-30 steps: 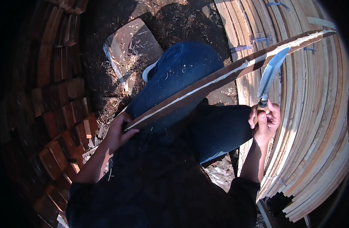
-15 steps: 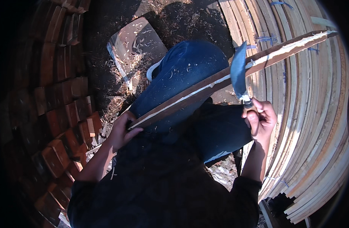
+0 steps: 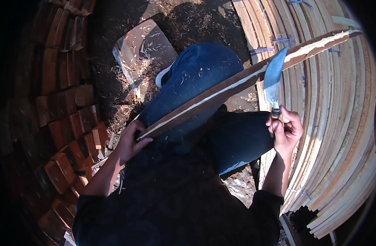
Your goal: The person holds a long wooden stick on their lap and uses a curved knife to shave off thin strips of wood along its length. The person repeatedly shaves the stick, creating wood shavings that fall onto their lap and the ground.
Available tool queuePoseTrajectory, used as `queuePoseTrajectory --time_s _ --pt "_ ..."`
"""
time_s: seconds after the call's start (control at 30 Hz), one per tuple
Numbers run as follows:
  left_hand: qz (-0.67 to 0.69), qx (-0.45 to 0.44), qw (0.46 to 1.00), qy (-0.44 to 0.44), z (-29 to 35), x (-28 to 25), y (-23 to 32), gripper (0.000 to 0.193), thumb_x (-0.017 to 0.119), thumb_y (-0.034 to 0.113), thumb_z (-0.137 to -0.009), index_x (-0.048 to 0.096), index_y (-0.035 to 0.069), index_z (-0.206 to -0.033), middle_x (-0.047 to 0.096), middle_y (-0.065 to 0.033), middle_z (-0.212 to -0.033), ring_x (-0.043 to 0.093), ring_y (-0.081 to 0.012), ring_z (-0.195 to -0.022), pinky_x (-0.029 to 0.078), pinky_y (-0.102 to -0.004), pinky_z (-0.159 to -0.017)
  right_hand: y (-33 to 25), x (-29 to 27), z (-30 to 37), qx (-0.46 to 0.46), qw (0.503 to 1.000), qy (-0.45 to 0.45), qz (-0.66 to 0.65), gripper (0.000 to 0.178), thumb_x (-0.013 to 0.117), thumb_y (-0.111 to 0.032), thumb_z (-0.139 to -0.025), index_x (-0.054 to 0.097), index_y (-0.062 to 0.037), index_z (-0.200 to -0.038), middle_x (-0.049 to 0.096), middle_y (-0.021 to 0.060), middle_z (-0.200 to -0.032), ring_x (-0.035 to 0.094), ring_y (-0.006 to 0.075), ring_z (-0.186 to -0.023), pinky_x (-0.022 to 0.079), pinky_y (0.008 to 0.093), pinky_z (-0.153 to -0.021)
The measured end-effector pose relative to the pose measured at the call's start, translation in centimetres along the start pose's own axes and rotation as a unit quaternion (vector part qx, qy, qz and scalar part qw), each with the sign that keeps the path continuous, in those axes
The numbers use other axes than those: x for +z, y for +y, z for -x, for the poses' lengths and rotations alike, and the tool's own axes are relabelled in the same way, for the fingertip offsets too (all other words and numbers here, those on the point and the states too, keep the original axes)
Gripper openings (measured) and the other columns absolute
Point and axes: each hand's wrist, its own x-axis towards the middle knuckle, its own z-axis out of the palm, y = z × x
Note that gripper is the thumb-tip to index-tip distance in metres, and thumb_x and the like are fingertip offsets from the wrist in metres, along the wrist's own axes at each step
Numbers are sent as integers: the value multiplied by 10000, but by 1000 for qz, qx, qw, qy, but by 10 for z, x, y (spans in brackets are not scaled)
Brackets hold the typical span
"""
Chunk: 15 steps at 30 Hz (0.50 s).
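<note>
A long, dark brown wooden strip [image 3: 188, 107] with a pale stripe along its edge slants across my raised left knee, rising to the far right. My left hand [image 3: 132, 141] is closed round its near end. In my right hand [image 3: 287, 130] is the handle of a knife [image 3: 274, 78] with a broad, curved blade pointing away from me. The blade lies across the strip beyond my knee; whether its edge touches the wood I cannot tell. At the strip's far end the pale band is wider and rougher.
Bundled pale wooden strips [image 3: 319, 135] are stacked along the right, tied with blue cord [image 3: 282, 41]. Reddish-brown wooden blocks [image 3: 59, 172] are piled at the left. A flat board [image 3: 155, 41] strewn with shavings lies on the ground beyond my left foot.
My right hand and the knife have shifted to the right and the blade has moved farther along the strip. My left hand still holds the near end.
</note>
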Motion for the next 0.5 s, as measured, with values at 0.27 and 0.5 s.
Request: queuePoseTrajectory --time_s 0.27,0.5 --pt "5 -7 1000 2 1 1 1 374 810 189 -779 501 42 -930 583 -105 -874 584 -243 -777 467 -333 -707 2 -12 -3 1 998 -40 -46 326 680 3 -879 574 -5 -1187 689 134 -927 634 105 -778 499 222 -643" --pt "4 1 1000 2 1 1 -2 374 811 201 -778 505 43 -923 583 -106 -870 591 -245 -777 468 -333 -704 0 -5 -6 39 997 -64 29 250 732 -10 -842 624 16 -1065 678 78 -871 632 98 -738 503 231 -660"
